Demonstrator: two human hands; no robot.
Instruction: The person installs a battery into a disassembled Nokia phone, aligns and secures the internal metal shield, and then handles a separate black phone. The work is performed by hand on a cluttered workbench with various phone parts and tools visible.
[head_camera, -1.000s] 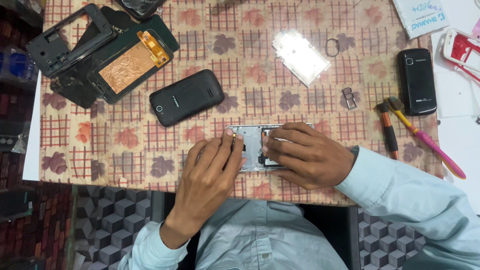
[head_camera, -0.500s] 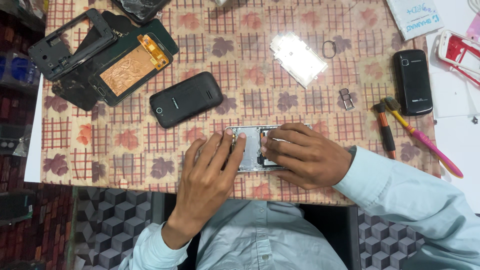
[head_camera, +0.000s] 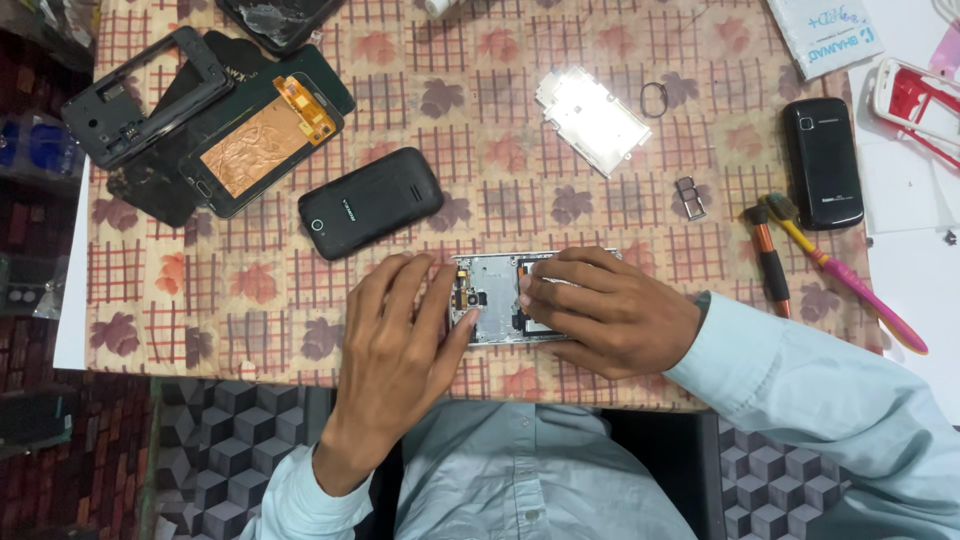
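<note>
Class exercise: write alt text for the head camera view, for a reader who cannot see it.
Both hands, left hand and right hand, press on an opened silver phone body on a leaf-patterned tablecloth. A black phone, loose phone frames and a pink toothbrush lie around.

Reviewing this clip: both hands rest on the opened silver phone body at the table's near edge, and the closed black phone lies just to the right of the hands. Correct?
Not quite. In the head view the closed, rounded black phone lies up and to the left of the hands, not to their right. The rest holds: the left hand and right hand both rest on the opened silver phone body at the table's near edge.
</note>
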